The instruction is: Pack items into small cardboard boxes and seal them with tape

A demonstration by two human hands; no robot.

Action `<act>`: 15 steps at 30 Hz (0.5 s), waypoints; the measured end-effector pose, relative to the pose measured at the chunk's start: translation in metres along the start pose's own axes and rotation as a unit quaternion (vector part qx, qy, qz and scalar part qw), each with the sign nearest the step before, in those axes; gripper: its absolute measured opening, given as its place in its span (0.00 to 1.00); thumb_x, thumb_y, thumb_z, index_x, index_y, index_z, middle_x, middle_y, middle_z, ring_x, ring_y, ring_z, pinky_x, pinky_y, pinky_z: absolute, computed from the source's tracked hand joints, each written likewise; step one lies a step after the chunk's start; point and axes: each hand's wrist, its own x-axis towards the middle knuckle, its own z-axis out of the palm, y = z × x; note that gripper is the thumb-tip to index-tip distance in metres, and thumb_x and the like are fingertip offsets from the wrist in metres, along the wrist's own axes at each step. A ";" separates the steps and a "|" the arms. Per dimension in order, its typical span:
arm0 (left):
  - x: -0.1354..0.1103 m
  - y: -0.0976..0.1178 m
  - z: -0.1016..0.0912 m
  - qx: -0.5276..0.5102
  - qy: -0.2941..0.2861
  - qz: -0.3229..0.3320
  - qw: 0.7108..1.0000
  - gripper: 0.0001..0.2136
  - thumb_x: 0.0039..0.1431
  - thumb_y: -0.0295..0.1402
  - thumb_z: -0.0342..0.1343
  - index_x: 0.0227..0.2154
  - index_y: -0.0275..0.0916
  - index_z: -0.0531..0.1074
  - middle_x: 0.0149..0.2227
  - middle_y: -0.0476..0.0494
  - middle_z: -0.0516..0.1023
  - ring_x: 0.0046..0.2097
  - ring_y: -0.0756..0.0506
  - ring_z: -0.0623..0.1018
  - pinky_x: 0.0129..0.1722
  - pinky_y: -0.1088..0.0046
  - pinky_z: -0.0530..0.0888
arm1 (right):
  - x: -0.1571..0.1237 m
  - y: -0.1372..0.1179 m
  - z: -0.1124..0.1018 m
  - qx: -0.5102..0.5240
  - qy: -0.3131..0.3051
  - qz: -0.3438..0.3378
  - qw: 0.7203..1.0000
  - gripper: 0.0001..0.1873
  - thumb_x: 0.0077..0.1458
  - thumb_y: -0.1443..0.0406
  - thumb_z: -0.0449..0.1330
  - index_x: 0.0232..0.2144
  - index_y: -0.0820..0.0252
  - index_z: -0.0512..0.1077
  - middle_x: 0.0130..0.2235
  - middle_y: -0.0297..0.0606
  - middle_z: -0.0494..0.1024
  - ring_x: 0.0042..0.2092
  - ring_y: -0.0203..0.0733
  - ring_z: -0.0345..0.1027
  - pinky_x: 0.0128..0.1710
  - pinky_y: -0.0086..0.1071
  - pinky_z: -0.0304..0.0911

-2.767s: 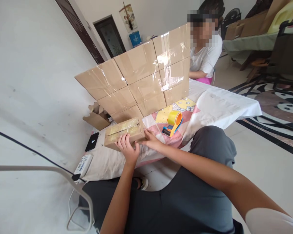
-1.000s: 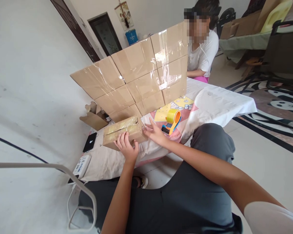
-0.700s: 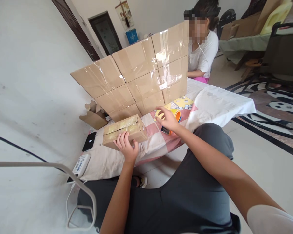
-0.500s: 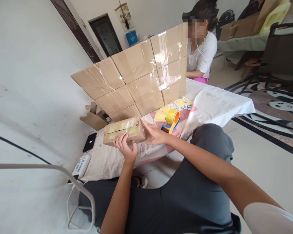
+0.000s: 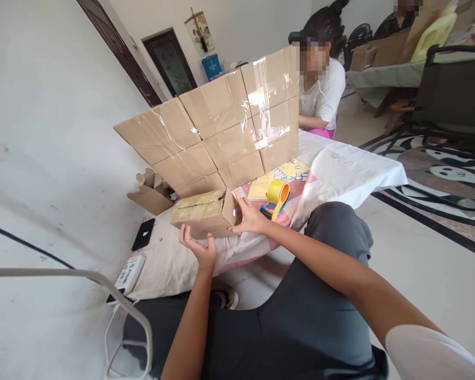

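Observation:
A closed cardboard box (image 5: 201,224) with clear tape over its top flaps sits near the cloth-covered table's front edge. My right hand (image 5: 250,215) grips its right end, fingers over the far edge and thumb at the near corner. Against the lower front of the box is my left hand (image 5: 200,250), fingers loosely curved and thumb spread apart; it touches the box without closing round it. Right of the box lies an orange tape dispenser (image 5: 279,203) with a yellow roll of tape (image 5: 276,191).
A tall panel of taped cardboard boxes (image 5: 225,121) stands behind the box. An open carton (image 5: 152,195), a black phone (image 5: 143,234) and a white power strip (image 5: 130,274) lie along the wall side. Another person (image 5: 324,95) sits beyond the panel. A metal frame (image 5: 114,287) stands at lower left.
My left hand has slid from the box's top edge down to its lower front. My right hand has closed on the right end. The box has shifted slightly right, showing more of its front.

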 end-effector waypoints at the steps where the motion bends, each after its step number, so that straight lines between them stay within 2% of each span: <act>1: 0.001 -0.003 0.001 -0.016 0.007 -0.034 0.999 0.31 0.53 0.34 0.58 0.60 0.37 0.57 0.64 0.26 0.57 0.66 0.34 0.62 0.64 0.51 0.64 | -0.001 -0.002 -0.001 -0.001 0.005 0.002 1.000 0.79 0.40 0.52 0.76 0.75 0.56 0.26 0.62 0.55 0.60 0.63 0.65 0.62 0.59 0.53 0.64; 4: 0.004 -0.013 0.006 -0.050 0.006 -0.101 0.994 0.24 0.56 0.33 0.55 0.56 0.39 0.61 0.57 0.32 0.65 0.58 0.40 0.70 0.55 0.60 0.71 | -0.003 -0.005 -0.004 -0.014 0.021 0.010 1.000 0.79 0.39 0.52 0.76 0.75 0.55 0.27 0.61 0.55 0.60 0.62 0.64 0.63 0.57 0.52 0.66; 7: 0.006 -0.024 0.011 -0.087 -0.009 -0.161 0.983 0.13 0.58 0.34 0.54 0.46 0.40 0.66 0.46 0.41 0.71 0.47 0.45 0.75 0.47 0.66 0.73 | -0.003 -0.006 -0.006 -0.038 0.035 0.040 0.998 0.78 0.38 0.49 0.76 0.75 0.52 0.30 0.60 0.53 0.60 0.58 0.65 0.67 0.54 0.52 0.67; 9: 0.006 -0.030 0.013 -0.115 -0.019 -0.193 0.974 0.10 0.58 0.35 0.53 0.42 0.40 0.66 0.39 0.46 0.72 0.40 0.47 0.75 0.44 0.69 0.73 | -0.004 -0.006 -0.007 -0.056 0.031 0.053 0.997 0.78 0.37 0.46 0.76 0.75 0.52 0.31 0.60 0.54 0.60 0.57 0.67 0.67 0.54 0.55 0.67; 12: 0.006 -0.032 0.013 -0.151 -0.013 -0.222 0.963 0.10 0.59 0.37 0.52 0.42 0.40 0.67 0.38 0.47 0.72 0.39 0.48 0.75 0.43 0.71 0.73 | -0.009 -0.010 -0.005 -0.074 0.015 0.027 0.997 0.80 0.37 0.44 0.76 0.75 0.58 0.31 0.60 0.58 0.60 0.60 0.71 0.64 0.57 0.59 0.64; 15: 0.007 -0.029 0.011 -0.177 0.015 -0.236 0.955 0.13 0.58 0.39 0.53 0.44 0.40 0.68 0.42 0.44 0.73 0.44 0.47 0.75 0.46 0.71 0.72 | -0.021 -0.017 0.009 -0.070 -0.012 -0.019 0.997 0.73 0.44 0.48 0.74 0.75 0.59 0.31 0.62 0.59 0.61 0.62 0.69 0.62 0.59 0.59 0.62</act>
